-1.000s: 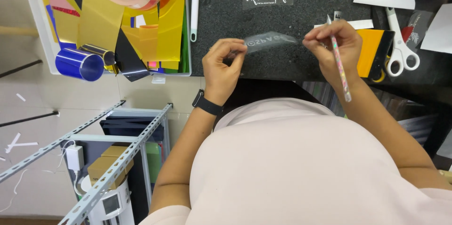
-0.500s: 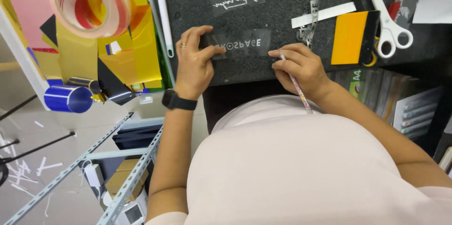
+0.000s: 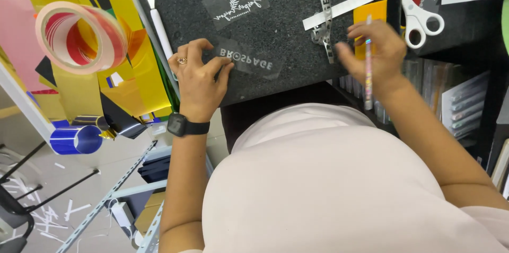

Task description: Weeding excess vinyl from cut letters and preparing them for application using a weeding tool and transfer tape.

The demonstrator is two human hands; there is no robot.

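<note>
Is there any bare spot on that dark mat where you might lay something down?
One free patch of the dark mat lies between the clear lettered strip under the left hand and the white strip. Another lies between the spatula and the leaf-printed film. The corner by the scissors, near the right hand, is crowded.

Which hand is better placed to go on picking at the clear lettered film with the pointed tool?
Right, probably. The right hand holds the slim tool, though it sits off the film, while the left hand presses down the clear lettered film on the dark mat.
</note>
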